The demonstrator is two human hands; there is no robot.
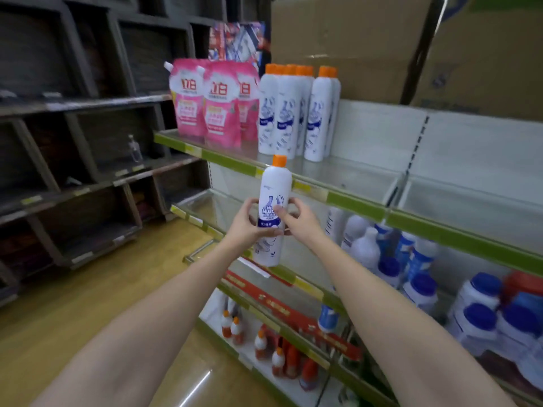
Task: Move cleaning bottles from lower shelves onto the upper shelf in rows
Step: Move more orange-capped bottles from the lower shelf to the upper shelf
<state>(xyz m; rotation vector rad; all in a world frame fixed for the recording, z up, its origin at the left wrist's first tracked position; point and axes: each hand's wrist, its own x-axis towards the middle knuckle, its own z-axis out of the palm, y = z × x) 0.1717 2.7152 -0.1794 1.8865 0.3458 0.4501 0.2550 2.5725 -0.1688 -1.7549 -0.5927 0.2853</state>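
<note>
Centrally, my left hand & right hand curl round white bottle before green-edged upper shelf; wood floor below.

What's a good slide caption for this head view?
Both hands hold an orange-capped bottle upright, below the upper shelf and its bottle rows.

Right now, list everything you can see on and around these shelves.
Held bottle: one, white with orange cap, upright in front of the top shelf's edge.
Shelved bottles: at least five, white with orange caps, top shelf.
Pouches: three, pink, top shelf, left of the bottles.
Blue-capped bottles: many, white, shelf below.
Small bottles: several, red-orange, lowest shelf.
Boxes: two, brown cardboard, above the shelves.
Dark shelving: left.
Hands: left and right, both grip the held bottle.
</note>
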